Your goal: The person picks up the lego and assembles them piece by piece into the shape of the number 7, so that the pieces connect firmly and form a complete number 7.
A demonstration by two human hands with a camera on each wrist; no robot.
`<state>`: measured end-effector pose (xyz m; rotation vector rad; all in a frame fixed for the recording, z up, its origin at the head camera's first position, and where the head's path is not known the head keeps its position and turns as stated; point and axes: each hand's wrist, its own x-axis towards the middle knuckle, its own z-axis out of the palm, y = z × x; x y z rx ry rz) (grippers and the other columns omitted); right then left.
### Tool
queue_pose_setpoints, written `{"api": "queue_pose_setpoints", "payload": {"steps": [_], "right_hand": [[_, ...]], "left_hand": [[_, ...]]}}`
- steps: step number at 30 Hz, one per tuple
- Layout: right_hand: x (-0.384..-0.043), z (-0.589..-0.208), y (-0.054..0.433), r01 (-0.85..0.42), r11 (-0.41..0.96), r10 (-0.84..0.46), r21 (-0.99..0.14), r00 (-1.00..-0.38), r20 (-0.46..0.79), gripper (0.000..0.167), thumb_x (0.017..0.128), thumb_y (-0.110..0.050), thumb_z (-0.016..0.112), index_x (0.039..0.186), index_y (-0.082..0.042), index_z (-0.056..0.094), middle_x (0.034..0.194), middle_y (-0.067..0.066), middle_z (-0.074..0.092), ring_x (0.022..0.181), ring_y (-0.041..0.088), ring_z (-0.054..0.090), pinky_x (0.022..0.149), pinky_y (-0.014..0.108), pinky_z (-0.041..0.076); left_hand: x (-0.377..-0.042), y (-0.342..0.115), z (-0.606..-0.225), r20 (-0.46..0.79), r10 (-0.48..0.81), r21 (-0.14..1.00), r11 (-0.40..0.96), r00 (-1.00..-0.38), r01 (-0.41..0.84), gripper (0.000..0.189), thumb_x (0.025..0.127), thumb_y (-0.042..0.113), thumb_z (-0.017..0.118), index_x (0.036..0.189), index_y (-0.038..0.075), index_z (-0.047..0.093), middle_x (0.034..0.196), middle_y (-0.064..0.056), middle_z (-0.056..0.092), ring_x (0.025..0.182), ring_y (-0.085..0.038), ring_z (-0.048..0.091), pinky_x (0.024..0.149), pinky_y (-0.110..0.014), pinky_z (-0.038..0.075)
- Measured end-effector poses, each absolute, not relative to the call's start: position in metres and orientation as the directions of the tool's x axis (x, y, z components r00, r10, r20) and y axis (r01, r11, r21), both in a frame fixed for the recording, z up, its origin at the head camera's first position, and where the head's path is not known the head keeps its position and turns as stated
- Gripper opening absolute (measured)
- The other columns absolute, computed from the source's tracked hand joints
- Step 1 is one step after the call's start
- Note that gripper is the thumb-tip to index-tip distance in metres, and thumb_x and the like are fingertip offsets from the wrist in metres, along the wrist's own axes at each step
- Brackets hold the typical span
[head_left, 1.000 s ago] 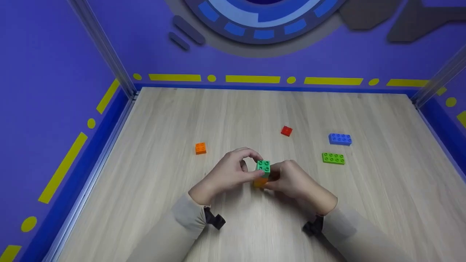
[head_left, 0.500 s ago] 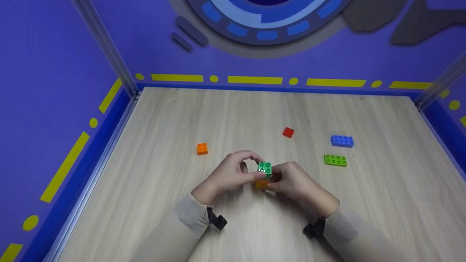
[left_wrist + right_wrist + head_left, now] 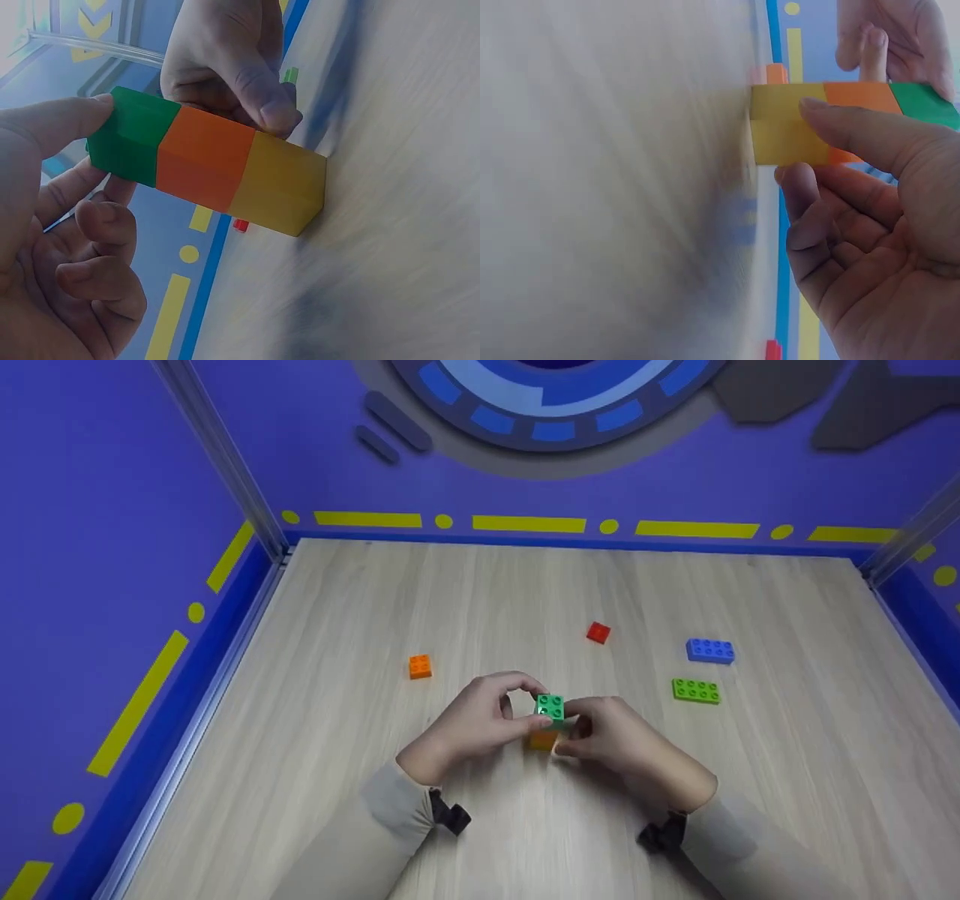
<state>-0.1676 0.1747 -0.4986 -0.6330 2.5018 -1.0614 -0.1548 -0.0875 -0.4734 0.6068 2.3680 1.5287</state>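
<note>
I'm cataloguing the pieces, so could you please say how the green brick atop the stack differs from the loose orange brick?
The green brick tops a three-coloured stack, while the loose orange brick sits by itself on the table. The left hand pinches the green brick; no hand touches the loose orange brick. Both show four studs on top.

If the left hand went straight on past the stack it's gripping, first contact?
Likely the right hand, just across the stack in the head view. The left hand grips higher up, though, so it might pass over; depth there is unclear.
</note>
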Motion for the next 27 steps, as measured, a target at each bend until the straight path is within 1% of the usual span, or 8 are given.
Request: {"api": "queue_pose_setpoints", "payload": {"steps": [3,5,9,12,18,20,23,27], "right_hand": [[-0.168,-0.495,0.185,-0.243,0.639,-0.496,-0.73,-0.855,-0.149,0.039,0.094,-0.016,0.093,0.132,-0.013,0.081,0.109,0.003,0.081,0.084,0.014,0.065,0.07,0.025,0.055],[-0.17,-0.492,0.192,-0.239,0.653,-0.476,-0.719,-0.868,-0.144,0.043,0.095,-0.016,0.092,0.136,-0.012,0.08,0.12,0.004,0.082,0.09,0.016,0.067,0.075,0.025,0.056],[-0.174,-0.486,0.21,-0.228,0.685,-0.425,-0.692,-0.896,-0.126,0.044,0.097,-0.017,0.09,0.139,-0.011,0.079,0.128,0.005,0.082,0.099,0.018,0.068,0.081,0.025,0.057],[-0.177,-0.482,0.225,-0.214,0.7,-0.381,-0.681,-0.919,-0.103,0.043,0.099,-0.02,0.089,0.14,-0.011,0.078,0.132,0.007,0.082,0.104,0.02,0.069,0.083,0.026,0.056],[-0.185,-0.476,0.263,-0.181,0.729,-0.263,-0.66,-0.964,-0.026,0.044,0.101,-0.016,0.085,0.142,-0.005,0.076,0.133,0.019,0.08,0.107,0.027,0.072,0.074,0.024,0.056],[-0.189,-0.474,0.278,-0.158,0.747,-0.214,-0.646,-0.977,-0.008,0.044,0.102,-0.016,0.085,0.142,-0.003,0.075,0.13,0.022,0.08,0.105,0.029,0.072,0.07,0.023,0.056],[-0.194,-0.473,0.3,-0.114,0.774,-0.144,-0.623,-0.99,0.002,0.045,0.102,-0.021,0.085,0.142,-0.002,0.075,0.125,0.025,0.079,0.101,0.029,0.071,0.068,0.024,0.054],[-0.197,-0.474,0.324,-0.073,0.792,-0.092,-0.607,-0.996,0.001,0.046,0.103,-0.023,0.084,0.142,0.0,0.074,0.12,0.027,0.078,0.094,0.026,0.069,0.064,0.025,0.053]], "left_hand": [[-0.154,-0.087,-0.471,0.007,0.478,0.899,0.381,-0.879,0.214,0.03,0.103,0.035,0.086,0.13,0.025,0.079,0.113,0.0,0.075,0.06,-0.005,0.051,0.057,-0.021,0.043],[-0.154,-0.088,-0.469,-0.002,0.474,0.892,0.399,-0.881,0.213,0.03,0.102,0.035,0.087,0.131,0.026,0.079,0.119,0.003,0.076,0.061,-0.005,0.05,0.058,-0.021,0.042],[-0.155,-0.088,-0.467,-0.028,0.466,0.881,0.43,-0.884,0.198,0.031,0.102,0.036,0.087,0.131,0.028,0.079,0.127,0.009,0.074,0.063,-0.006,0.05,0.059,-0.022,0.042],[-0.155,-0.088,-0.466,-0.043,0.463,0.877,0.441,-0.885,0.188,0.032,0.102,0.036,0.087,0.132,0.028,0.079,0.129,0.009,0.074,0.064,-0.006,0.051,0.06,-0.022,0.043],[-0.155,-0.088,-0.465,-0.041,0.462,0.875,0.444,-0.886,0.192,0.032,0.102,0.036,0.087,0.132,0.027,0.079,0.132,0.006,0.074,0.065,-0.008,0.051,0.06,-0.022,0.043],[-0.155,-0.088,-0.465,-0.036,0.462,0.875,0.443,-0.886,0.196,0.033,0.102,0.036,0.087,0.132,0.027,0.079,0.133,0.006,0.075,0.065,-0.008,0.051,0.06,-0.022,0.043],[-0.154,-0.088,-0.466,-0.03,0.462,0.873,0.444,-0.886,0.202,0.034,0.102,0.036,0.087,0.133,0.026,0.079,0.133,0.006,0.075,0.064,-0.007,0.05,0.059,-0.022,0.043],[-0.154,-0.087,-0.466,-0.03,0.461,0.876,0.439,-0.887,0.199,0.033,0.102,0.036,0.087,0.132,0.027,0.079,0.132,0.008,0.075,0.063,-0.005,0.049,0.059,-0.021,0.043]]}}
